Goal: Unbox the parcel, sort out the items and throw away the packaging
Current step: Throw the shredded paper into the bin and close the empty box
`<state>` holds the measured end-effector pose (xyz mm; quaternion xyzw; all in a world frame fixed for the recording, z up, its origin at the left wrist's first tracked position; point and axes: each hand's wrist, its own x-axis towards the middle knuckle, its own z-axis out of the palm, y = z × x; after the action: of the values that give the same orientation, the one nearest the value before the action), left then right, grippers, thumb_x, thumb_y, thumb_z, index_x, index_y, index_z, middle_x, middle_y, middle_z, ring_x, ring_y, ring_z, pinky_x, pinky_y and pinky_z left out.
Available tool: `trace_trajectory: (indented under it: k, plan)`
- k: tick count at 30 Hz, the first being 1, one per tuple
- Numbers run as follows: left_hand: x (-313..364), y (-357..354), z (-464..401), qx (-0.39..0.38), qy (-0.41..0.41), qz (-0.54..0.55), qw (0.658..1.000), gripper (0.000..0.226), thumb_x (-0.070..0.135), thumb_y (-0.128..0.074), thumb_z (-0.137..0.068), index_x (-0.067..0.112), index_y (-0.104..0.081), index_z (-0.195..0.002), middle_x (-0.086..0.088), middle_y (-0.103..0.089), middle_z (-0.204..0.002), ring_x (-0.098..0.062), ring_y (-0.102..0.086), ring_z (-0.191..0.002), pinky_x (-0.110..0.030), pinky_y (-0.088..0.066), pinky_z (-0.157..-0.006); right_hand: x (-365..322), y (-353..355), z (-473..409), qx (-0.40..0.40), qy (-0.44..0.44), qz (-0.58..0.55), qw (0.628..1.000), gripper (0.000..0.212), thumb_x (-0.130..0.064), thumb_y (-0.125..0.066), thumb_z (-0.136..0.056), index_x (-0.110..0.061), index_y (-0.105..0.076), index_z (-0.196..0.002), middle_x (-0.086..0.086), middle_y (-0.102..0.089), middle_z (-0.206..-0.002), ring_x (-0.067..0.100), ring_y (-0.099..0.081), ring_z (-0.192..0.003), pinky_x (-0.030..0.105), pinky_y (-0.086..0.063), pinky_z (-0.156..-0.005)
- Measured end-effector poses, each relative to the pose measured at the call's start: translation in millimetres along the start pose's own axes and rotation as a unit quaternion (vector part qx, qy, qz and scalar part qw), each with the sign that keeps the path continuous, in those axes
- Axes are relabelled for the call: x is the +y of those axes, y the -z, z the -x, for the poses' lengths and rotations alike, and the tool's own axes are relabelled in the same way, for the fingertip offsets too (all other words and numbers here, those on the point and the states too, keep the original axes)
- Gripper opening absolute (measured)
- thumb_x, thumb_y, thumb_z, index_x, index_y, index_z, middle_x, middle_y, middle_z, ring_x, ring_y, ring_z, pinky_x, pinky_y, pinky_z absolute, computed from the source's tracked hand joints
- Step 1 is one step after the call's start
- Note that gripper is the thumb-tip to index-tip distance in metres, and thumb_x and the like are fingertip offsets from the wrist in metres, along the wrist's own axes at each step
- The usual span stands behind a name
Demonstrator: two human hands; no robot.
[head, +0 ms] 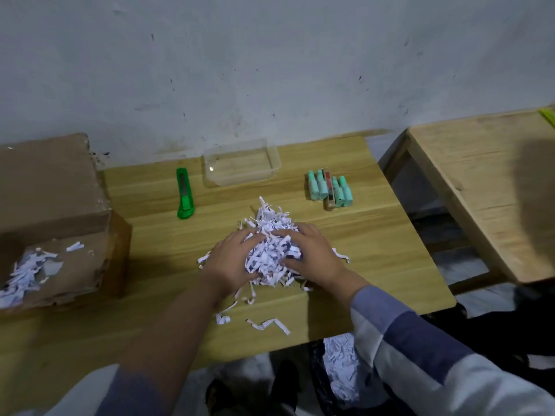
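The left hand and right hand cup the shredded paper on the bench from both sides, fingers curved, probably to gather it for throwing away. The mint bottles lie apart, already sorted, and the open parcel box stands at left.

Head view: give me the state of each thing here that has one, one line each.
cardboard box: open, some shreds left inside
plastic tub: open, empty
utility knife: lying flat, blade state unclear
mint bottles: lying grouped, capped
shredded paper: heaped on table
left hand: cupping the heap
right hand: cupping the heap
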<state>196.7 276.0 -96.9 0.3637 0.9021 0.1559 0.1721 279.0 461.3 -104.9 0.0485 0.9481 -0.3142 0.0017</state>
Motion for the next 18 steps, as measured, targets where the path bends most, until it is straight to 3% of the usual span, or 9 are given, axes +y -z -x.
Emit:
trace_trajectory:
  k: [4, 9, 12, 18]
  plan:
    - [16.1, 2.8, 5.1, 0.051, -0.002, 0.075, 0.996, 0.08, 0.012, -0.081, -0.071, 0.024, -0.042, -0.14, -0.003, -0.039, -0.147, -0.024, -0.041, -0.132, -0.035, -0.04, -0.103, -5.4, 12.3, 3.8, 0.059, -0.03, -0.076, 0.995, 0.048, -0.013, -0.075, -0.075, -0.016, -0.063, -0.121, 0.014, -0.062, -0.114, 0.032, -0.053, -0.11, 0.037, -0.043, -0.09]
    - [55.3, 22.7, 11.2, 0.104, -0.039, 0.125, 0.986, 0.079, 0.011, -0.081, -0.069, 0.024, -0.045, -0.138, -0.003, -0.037, -0.148, -0.023, -0.038, -0.134, -0.033, -0.04, -0.102, -21.8, 49.7, 32.6, 0.147, -0.046, -0.09, 0.984, 0.042, -0.004, -0.072, -0.076, -0.012, -0.066, -0.116, 0.012, -0.065, -0.115, 0.026, -0.057, -0.108, 0.026, -0.042, -0.086]
    - [90.4, 26.8, 24.6, 0.101, -0.077, 0.149, 0.981, 0.077, 0.01, -0.081, -0.07, 0.022, -0.046, -0.137, -0.004, -0.038, -0.146, -0.022, -0.036, -0.135, -0.027, -0.035, -0.099, -28.1, 68.0, 69.1, 0.2, -0.07, -0.082, 0.974, 0.038, 0.002, -0.069, -0.074, -0.01, -0.068, -0.11, 0.013, -0.066, -0.112, 0.029, -0.06, -0.106, 0.028, -0.045, -0.082]
    - [152.6, 2.1, 55.0, 0.044, -0.132, 0.155, 0.978, 0.08, 0.005, -0.077, -0.071, 0.024, -0.041, -0.14, -0.006, -0.029, -0.153, -0.022, -0.031, -0.14, -0.031, -0.033, -0.108, -24.3, 85.6, 162.8, 0.254, -0.142, -0.044, 0.956, 0.033, 0.004, -0.07, -0.073, -0.004, -0.069, -0.105, 0.017, -0.067, -0.108, 0.03, -0.062, -0.103, 0.028, -0.043, -0.079]
